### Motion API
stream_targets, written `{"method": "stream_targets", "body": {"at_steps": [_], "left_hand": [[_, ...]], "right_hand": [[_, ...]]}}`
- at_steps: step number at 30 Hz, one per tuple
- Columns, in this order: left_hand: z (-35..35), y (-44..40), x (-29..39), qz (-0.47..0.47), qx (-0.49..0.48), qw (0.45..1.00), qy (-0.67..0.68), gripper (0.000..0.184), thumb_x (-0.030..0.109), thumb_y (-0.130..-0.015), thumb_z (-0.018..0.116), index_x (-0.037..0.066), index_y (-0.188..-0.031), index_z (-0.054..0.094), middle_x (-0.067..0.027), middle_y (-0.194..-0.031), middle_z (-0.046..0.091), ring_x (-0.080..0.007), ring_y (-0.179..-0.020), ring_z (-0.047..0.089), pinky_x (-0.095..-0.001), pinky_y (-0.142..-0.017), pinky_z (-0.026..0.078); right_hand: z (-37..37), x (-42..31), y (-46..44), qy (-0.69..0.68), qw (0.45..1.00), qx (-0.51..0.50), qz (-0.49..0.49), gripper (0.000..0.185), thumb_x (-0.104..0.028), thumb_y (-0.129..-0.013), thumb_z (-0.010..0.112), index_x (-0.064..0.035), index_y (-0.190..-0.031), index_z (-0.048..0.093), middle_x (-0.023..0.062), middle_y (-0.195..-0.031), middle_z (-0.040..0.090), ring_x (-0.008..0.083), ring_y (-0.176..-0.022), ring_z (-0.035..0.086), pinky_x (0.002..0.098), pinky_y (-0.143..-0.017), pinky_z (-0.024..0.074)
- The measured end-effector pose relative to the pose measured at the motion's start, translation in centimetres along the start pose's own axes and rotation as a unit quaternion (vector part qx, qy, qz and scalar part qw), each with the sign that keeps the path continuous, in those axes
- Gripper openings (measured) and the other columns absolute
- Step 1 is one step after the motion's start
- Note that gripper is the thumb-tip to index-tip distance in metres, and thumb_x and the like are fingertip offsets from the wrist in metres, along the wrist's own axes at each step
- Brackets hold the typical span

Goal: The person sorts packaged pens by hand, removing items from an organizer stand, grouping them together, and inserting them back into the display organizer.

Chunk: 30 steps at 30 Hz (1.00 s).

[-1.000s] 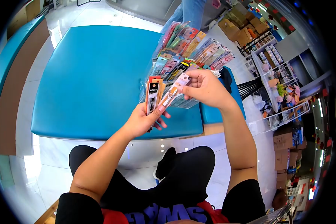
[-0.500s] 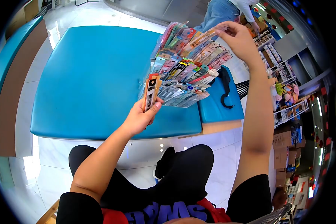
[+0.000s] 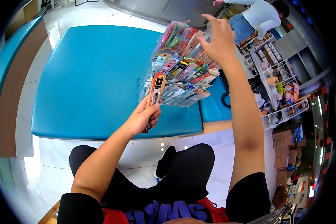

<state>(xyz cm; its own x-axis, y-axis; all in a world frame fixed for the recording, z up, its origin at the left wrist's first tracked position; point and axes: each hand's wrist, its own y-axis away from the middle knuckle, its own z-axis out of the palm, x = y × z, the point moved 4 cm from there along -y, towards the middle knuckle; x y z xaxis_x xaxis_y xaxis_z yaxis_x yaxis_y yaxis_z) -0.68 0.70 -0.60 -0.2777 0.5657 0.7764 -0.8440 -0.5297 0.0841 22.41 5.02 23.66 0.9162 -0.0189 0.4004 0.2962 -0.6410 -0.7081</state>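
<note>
At the centre of the frame, a tilted bunch of slim packets (image 3: 156,89) was gripped in the left hand (image 3: 145,114), the thumb pressed across it! Above and right of centre, the right hand (image 3: 219,41) was held out by the back rows of the clear rack (image 3: 177,101), fingers spread, nothing seen pinched (part of the palm was hidden). Packed cards (image 3: 183,71) were crowded there: neighbours could be snagged by a careless low sweep, it was judged, and the bunch could be spilled if the left thumb were loosened.

Black sleeves (image 3: 80,209), black trousers (image 3: 184,173), purple lettering (image 3: 171,211)
</note>
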Motion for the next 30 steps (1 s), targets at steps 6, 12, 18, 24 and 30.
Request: {"method": "stream_targets", "body": {"at_steps": [6,12,18,24,30], "left_hand": [[-0.3,-0.4,0.0,0.038,0.007,0.999,-0.027,0.031,0.029,-0.109,0.057,0.009,-0.132,0.051,-0.0065,-0.089,0.063,-0.0170,-0.068,0.066,-0.0325,-0.061,0.056],[1.0,-0.5,-0.4,0.033,0.012,0.997,-0.067,0.032,0.026,-0.106,0.062,0.008,-0.131,0.051,-0.0100,-0.093,0.070,-0.0194,-0.067,0.071,-0.0314,-0.058,0.058],[1.4,-1.0,-2.9,0.013,0.042,0.979,-0.200,0.022,0.032,-0.108,0.058,0.010,-0.107,0.054,-0.0046,-0.078,0.068,-0.0126,-0.051,0.063,-0.0242,-0.039,0.044],[2.6,-2.7,-4.1,0.038,0.016,0.996,-0.085,0.031,0.034,-0.110,0.054,0.009,-0.128,0.051,0.0030,-0.073,0.042,-0.0056,-0.050,0.036,-0.0237,-0.043,0.033],[1.5,-3.7,-6.4,0.005,0.038,0.998,-0.049,0.041,0.041,-0.111,0.051,0.009,-0.136,0.050,0.0010,-0.075,0.044,-0.0069,-0.051,0.038,-0.0254,-0.045,0.035]], "right_hand": [[-2.9,-9.1,5.9,-0.354,0.889,-0.248,0.148,0.029,-0.026,-0.092,0.075,-0.0065,-0.113,0.070,0.0102,-0.092,0.067,0.0235,-0.084,0.064,0.0374,-0.071,0.0512],[-1.5,-13.1,13.6,-0.588,0.665,-0.347,0.302,0.017,-0.018,-0.100,0.069,-0.0013,-0.104,0.069,0.0039,-0.078,0.069,0.0061,-0.061,0.058,0.0269,-0.056,0.0447],[-6.7,-7.7,19.7,-0.485,0.770,-0.262,0.319,0.060,-0.039,-0.094,0.078,0.0020,-0.133,0.060,0.0077,-0.093,0.069,0.0152,-0.073,0.063,0.0334,-0.067,0.0516],[-25.5,17.0,42.7,-0.060,0.807,-0.266,0.524,0.061,-0.025,-0.086,0.079,-0.0093,-0.140,0.055,0.0159,-0.104,0.076,0.0256,-0.092,0.073,0.0405,-0.082,0.0591],[-79.2,19.1,52.8,0.463,0.558,0.140,0.674,0.045,-0.029,-0.083,0.075,-0.0007,-0.118,0.071,0.0175,-0.106,0.071,0.0299,-0.089,0.068,0.0416,-0.074,0.0540]]}}
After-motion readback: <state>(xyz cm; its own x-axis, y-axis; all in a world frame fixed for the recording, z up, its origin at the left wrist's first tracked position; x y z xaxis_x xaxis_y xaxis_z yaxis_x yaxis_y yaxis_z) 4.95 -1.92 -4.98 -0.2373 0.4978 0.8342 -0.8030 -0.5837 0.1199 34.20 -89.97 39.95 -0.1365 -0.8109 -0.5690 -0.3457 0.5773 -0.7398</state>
